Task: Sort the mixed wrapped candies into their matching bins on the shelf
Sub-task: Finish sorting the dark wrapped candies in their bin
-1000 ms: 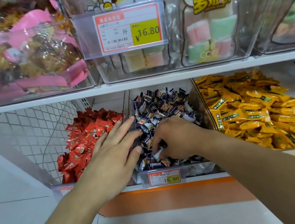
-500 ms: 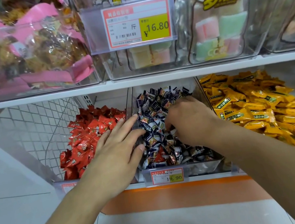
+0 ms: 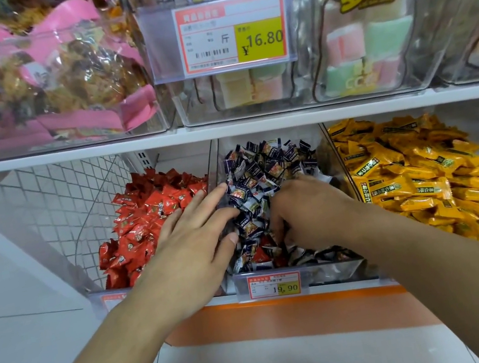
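Red candy [image 3: 261, 249] stray among dark wrappers [image 3: 265, 170] of middle bin [image 3: 299, 274]; right hand [image 3: 307, 211] digging, fingers curled, grip unclear; left hand [image 3: 191, 241] flat. Next: pinch, move to red bin [image 3: 102, 298].

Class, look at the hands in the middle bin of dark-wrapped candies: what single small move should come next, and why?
Probably the right hand, fingers dug into the dark-wrapped candies, should pinch out the red candy lying near the middle bin's front and move it to the red bin. It is the visible mismatch. The left hand rests flat across the divider.
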Demonstrator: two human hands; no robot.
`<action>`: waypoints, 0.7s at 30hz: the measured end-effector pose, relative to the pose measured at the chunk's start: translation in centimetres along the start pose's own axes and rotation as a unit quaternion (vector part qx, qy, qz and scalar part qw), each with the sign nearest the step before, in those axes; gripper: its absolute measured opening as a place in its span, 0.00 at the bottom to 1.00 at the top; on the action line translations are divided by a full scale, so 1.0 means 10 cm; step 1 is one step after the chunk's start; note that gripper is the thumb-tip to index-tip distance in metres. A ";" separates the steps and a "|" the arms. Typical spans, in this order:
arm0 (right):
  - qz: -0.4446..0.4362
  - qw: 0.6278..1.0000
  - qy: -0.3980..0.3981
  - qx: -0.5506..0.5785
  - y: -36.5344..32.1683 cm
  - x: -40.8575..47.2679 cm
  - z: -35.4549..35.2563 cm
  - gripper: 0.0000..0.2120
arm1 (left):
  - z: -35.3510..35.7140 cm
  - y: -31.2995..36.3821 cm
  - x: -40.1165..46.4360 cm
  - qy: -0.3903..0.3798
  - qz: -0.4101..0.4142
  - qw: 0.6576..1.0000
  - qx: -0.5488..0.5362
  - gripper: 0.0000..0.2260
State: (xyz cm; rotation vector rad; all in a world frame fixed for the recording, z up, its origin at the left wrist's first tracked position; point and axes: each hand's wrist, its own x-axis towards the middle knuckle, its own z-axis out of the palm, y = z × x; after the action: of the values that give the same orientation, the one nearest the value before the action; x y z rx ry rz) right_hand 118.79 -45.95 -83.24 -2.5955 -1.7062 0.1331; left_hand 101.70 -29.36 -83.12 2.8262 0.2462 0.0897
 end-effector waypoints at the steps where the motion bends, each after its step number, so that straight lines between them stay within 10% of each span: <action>1: -0.003 1.000 0.002 0.019 -0.01 0.00 0.01 0.10 | 0.00 0.00 0.00 0.002 0.000 1.000 0.000 0.18; 21: 0.036 0.980 -0.010 0.195 -0.18 0.07 0.15 0.08 | -0.02 0.05 -0.02 0.053 0.004 0.998 -0.023 0.23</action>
State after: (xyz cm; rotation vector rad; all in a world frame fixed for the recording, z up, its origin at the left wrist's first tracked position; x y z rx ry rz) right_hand 117.30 -44.64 -84.62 -2.3670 -1.4186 0.4481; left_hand 101.62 -29.82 -82.72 2.7811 0.2541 0.2437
